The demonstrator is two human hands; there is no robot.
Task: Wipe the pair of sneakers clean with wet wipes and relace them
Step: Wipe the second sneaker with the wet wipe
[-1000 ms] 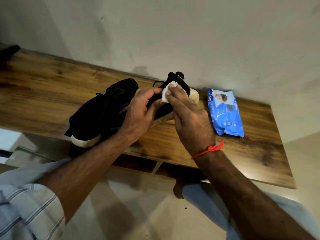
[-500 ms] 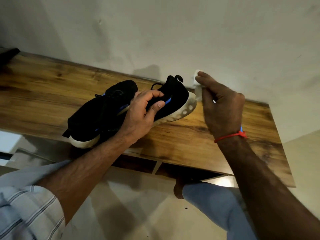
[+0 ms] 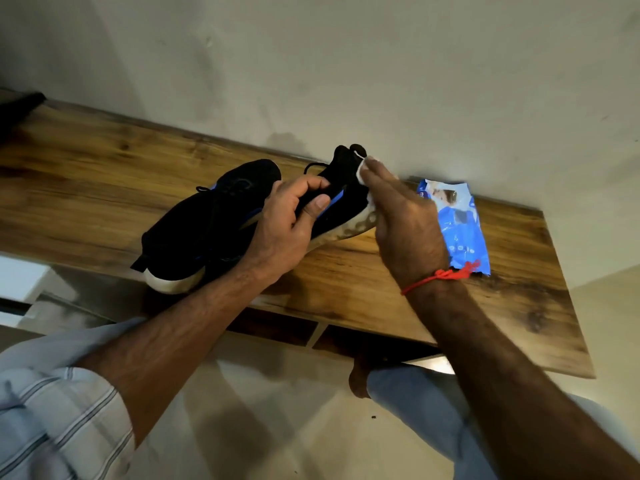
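Two black sneakers with white soles lie on a wooden table [image 3: 381, 292]. The left sneaker [image 3: 204, 223] rests flat near the table's front edge. The right sneaker [image 3: 346, 202] is tilted up, heel toward the wall, its dirty white sole facing right. My left hand [image 3: 291, 220] grips this sneaker by its collar, thumb on the side. My right hand [image 3: 401, 220] presses a white wet wipe [image 3: 362, 171] against the heel of the same sneaker, fingers wrapped over it. Most of the wipe is hidden under my fingers.
A blue pack of wet wipes [image 3: 457, 223] lies on the table right of my right hand, near the wall [image 3: 346, 64]. A dark object [image 3: 17, 105] sits at the table's far left end. My knee and bare foot [image 3: 360, 379] show below the table's front edge.
My right hand, lifted off beside the heel half a second ago, has come back down with the wipe onto the sneaker's heel. The left hand keeps its grip.
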